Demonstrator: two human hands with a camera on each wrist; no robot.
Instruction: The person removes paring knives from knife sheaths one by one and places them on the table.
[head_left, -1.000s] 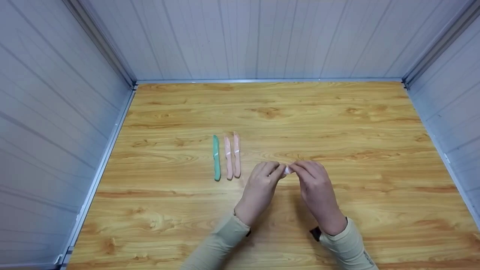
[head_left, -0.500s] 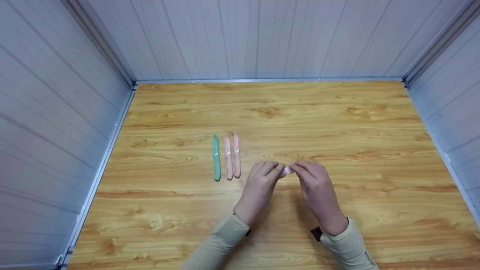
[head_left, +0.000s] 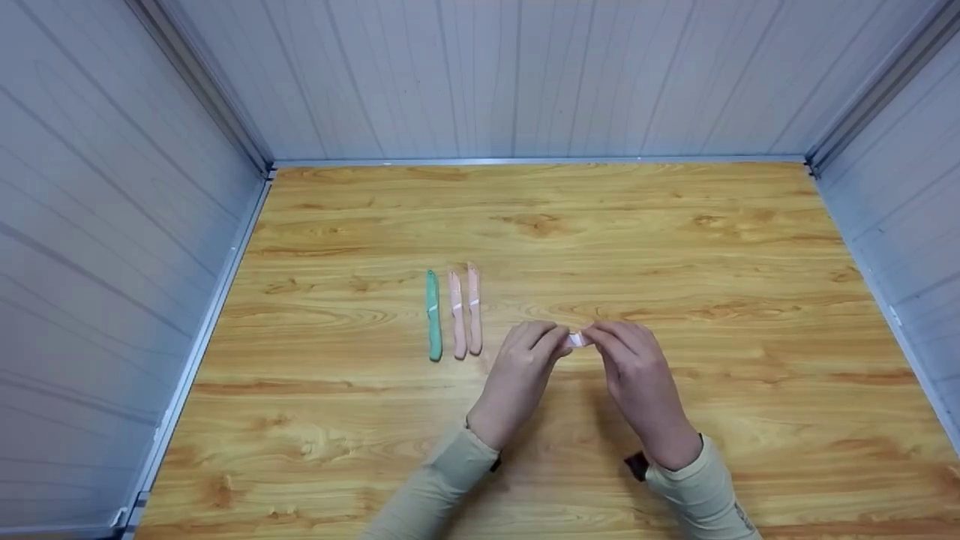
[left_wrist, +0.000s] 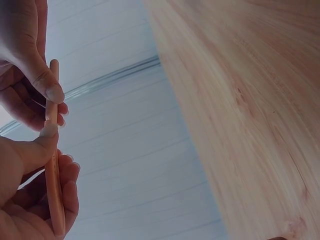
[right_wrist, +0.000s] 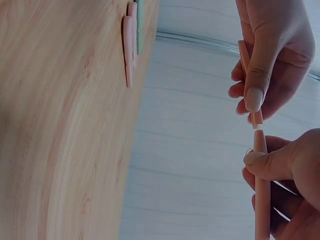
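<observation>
In the head view both hands meet above the table, holding a pink knife mostly hidden by their fingers. My left hand pinches its tapered blade cover between thumb and fingers. The handle is gripped by my right hand, thumb along one side. Between cover and handle, a short pale stretch of blade shows in the right wrist view. Left of the hands, a green knife and two pink knives, one beside the other, lie side by side.
The wood-grained table is bounded by pale panel walls at the back, the left and the right. Long sleeves cover both forearms, and a dark strap piece shows at the right wrist.
My right hand has shifted very slightly to the right, and a little more of the pink knife shows between the fingertips. The knives on the table have stayed put.
</observation>
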